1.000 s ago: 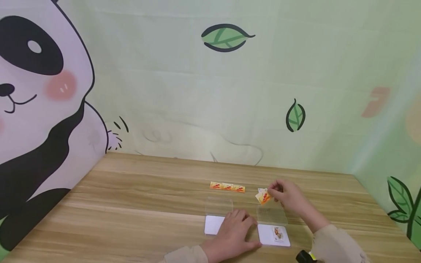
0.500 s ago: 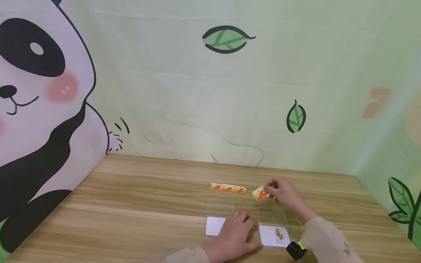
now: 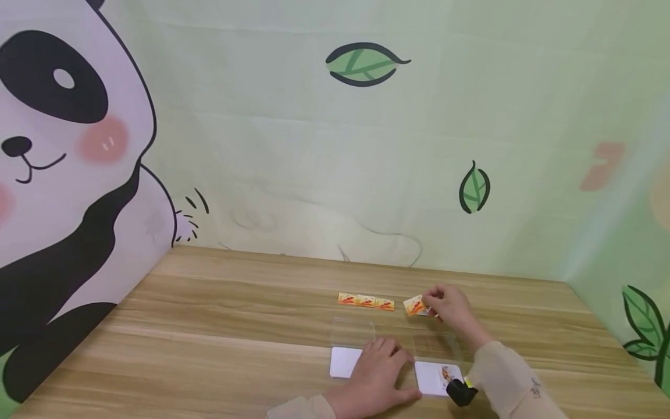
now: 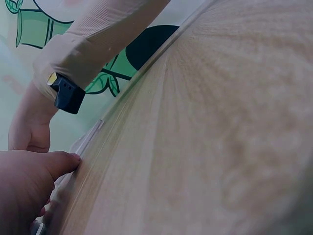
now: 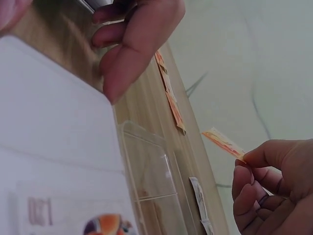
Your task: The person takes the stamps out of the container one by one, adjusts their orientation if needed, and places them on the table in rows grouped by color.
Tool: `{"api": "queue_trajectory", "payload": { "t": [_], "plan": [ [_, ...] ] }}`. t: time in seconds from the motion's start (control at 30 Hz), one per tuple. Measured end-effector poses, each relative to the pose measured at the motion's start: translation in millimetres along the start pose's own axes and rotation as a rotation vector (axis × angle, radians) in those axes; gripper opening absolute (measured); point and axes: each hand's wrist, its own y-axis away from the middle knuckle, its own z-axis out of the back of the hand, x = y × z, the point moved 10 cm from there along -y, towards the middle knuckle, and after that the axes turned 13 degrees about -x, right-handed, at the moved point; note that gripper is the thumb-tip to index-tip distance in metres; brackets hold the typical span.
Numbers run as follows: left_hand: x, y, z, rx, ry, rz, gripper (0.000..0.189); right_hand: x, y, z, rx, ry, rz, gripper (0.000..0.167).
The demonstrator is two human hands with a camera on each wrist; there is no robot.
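In the head view my right hand (image 3: pixel 447 305) pinches a small orange-and-yellow stamp-like card (image 3: pixel 413 305) between thumb and fingers. The right wrist view shows that card (image 5: pixel 224 143) raised above the table by one end. My left hand (image 3: pixel 379 375) rests between two opened flat cases, its fingers relaxed. Its fingertips are at the right edge of the left case (image 3: pixel 342 362), and its thumb touches the right case (image 3: pixel 429 381). Both have white bases and clear lids. A printed stamp-like piece (image 3: pixel 446 376) lies on the right base, partly hidden by the black wrist camera.
Three orange cards (image 3: pixel 366 301) lie in a row near the back of the wooden table (image 3: pixel 235 314). White-faced pieces (image 5: pixel 198 198) lie beneath my right hand. The clear lids (image 3: pixel 353 331) extend backward from the cases. A printed fabric wall (image 3: pixel 293 145) rises behind the table.
My right hand has shifted slightly left with the pinched card, which is now tilted flatter. The right wrist camera has come over the right case. My left hand keeps its place.
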Motion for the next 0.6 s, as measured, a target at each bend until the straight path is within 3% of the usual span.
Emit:
{"api": "queue_trajectory", "payload": {
  "t": [0.17,0.6],
  "plan": [
    [1.2,0.1,-1.7,0.010,0.008,0.005,0.046,-8,-5.7,-4,-0.028,-0.006,-0.054,0.016],
    [0.9,0.1,-1.9,0.000,-0.001,-0.018,0.046,-10,-9.0,-13,-0.074,0.003,-0.085,0.016]
  ]
}}
